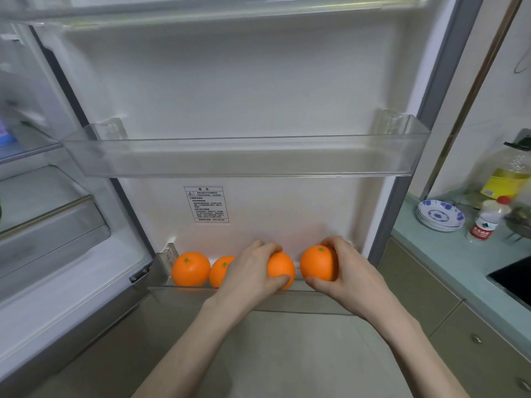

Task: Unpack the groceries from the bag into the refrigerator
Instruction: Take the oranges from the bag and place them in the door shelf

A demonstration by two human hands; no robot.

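The left hand (pixel 253 271) is gripping an orange (pixel 283 268) and the right hand (pixel 343 271) is gripping another (pixel 317 262), both being lowered into the bottom door bin (pixel 258 300). Two oranges (pixel 191 268) are already sitting there at its left end. The bag is lying out of view, so what remains cannot be judged.

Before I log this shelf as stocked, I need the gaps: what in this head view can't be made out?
- Second orange from the left: its right side is hidden behind the left hand.
- Orange in the right hand: its far side is covered by the fingers.
- Warning label on the door: print too small to read.
- Fridge interior at the left edge: blurred and cut off.
- The grocery bag: not in view.
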